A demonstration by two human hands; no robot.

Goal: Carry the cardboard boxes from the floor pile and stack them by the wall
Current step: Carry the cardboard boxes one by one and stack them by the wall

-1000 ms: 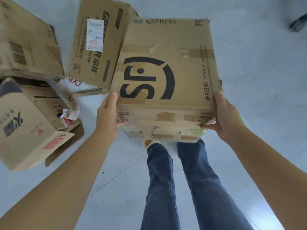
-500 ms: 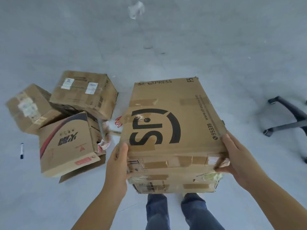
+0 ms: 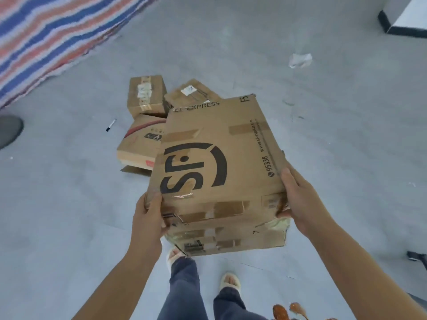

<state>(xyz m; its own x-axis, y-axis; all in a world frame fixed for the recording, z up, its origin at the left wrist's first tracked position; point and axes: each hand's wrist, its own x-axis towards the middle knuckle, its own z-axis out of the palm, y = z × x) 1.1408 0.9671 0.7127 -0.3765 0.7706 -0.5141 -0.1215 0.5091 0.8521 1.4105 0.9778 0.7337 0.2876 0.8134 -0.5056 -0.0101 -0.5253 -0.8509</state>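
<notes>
- Riding in the air above the grey floor (image 3: 69, 227), the big cardboard box (image 3: 219, 172) with the black SF mark on its top face is tilted, its far end higher, in front of the person's legs (image 3: 182, 294)
- left hand (image 3: 147, 218) grips the box's near left corner, thumb on the top face, fingers curled round the side
- right hand (image 3: 300, 202) grips the near right corner, thumb along the top edge, fingers wrapped under the torn, taped end
- three smaller boxes (image 3: 145, 95) sit in a pile on the floor just beyond the carried box, partly hidden by it
- a marker pen (image 3: 111, 124) lies left of that pile
- a crumpled scrap (image 3: 300, 60) lies further off to the right
- a striped red, white and blue tarp (image 3: 46, 35) covers the far left
- a white wall with a black skirting (image 3: 402, 28) shows at the top right corner
</notes>
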